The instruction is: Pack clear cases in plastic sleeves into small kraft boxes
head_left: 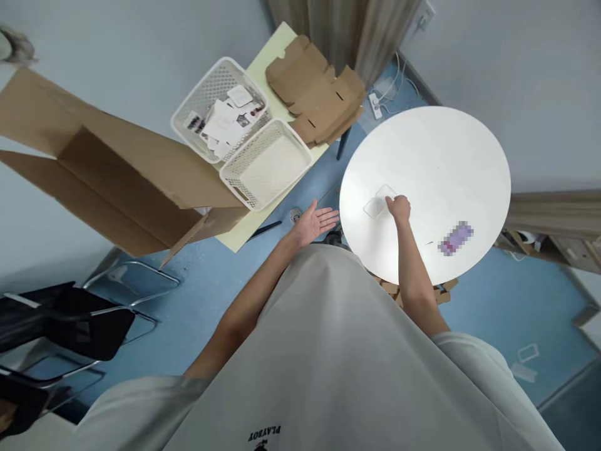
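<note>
My right hand (399,208) is over the round white table (436,156), its fingers closed at the edge of a clear plastic case (374,207). The case looks like two square transparent halves side by side, lying at or just above the tabletop. Its part nearest my fingers is hidden. My left hand (310,227) is held out beside the table's left edge, palm up, fingers stretched and holding nothing. A purple item (455,238), blurred by pixels, lies on the table to the right of my right hand.
On a pale yellow table (237,235) stand a white basket (188,128) with cards and papers, another white basket (305,156), and flattened cardboard (319,94). A large open carton (136,156) is at left, above black chairs (94,319). A power strip (375,106) lies on the floor.
</note>
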A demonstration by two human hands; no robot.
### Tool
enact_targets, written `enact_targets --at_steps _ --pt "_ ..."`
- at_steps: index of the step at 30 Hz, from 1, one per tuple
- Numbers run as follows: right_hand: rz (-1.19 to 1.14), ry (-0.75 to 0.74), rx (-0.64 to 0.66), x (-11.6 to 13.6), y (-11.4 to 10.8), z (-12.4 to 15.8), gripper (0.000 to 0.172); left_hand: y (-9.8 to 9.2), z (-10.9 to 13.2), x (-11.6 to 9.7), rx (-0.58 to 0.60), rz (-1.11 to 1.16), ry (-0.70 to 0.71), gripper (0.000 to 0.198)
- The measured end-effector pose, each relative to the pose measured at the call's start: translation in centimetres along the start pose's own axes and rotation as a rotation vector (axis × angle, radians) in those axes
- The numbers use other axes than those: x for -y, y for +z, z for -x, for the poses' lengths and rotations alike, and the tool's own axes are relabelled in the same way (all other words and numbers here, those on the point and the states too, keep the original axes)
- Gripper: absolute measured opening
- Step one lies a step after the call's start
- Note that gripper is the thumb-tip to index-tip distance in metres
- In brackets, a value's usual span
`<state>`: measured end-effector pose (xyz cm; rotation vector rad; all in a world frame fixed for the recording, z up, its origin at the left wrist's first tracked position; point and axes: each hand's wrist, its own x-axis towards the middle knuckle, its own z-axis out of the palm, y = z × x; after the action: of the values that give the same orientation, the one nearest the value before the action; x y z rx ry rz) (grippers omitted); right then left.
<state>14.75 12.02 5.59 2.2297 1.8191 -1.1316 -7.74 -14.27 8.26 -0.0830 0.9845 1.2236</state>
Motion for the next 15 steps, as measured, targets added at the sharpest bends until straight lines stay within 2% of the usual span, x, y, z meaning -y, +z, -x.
enact_targets --at_steps 2,4,6,9,11,13,15 --pt "0.062 -0.106 -0.013 3.5 0.2 1.2 0.019 -1.1 0.1 -1.5 0.003 0.058 0.043 0.09" --pt "0.111 -0.301 0.025 8.4 1.9 2.7 0.011 -2.3 0.2 -3.2 -0.016 0.111 0.1 0.093" --pt "0.127 -0.561 0.109 14.2 5.1 4.3 0.022 -3.6 0.4 -4.6 -0.046 0.158 0.154 0.094" --pt "0.116 -0.89 0.266 23.6 12.0 7.4 0.036 -5.5 1.2 -6.2 -0.079 0.224 0.19 0.094" --pt "0.166 -1.018 0.328 29.3 17.4 9.2 0.042 -6.6 2.0 -6.8 -0.094 0.266 0.182 0.092" --pt "0.25 -1.069 0.38 34.0 22.9 10.4 0.047 -7.5 2.9 -7.1 -0.114 0.301 0.161 0.088" --pt "0.357 -1.048 0.436 37.4 27.9 10.8 0.051 -8.3 3.8 -7.3 -0.132 0.334 0.143 0.086"
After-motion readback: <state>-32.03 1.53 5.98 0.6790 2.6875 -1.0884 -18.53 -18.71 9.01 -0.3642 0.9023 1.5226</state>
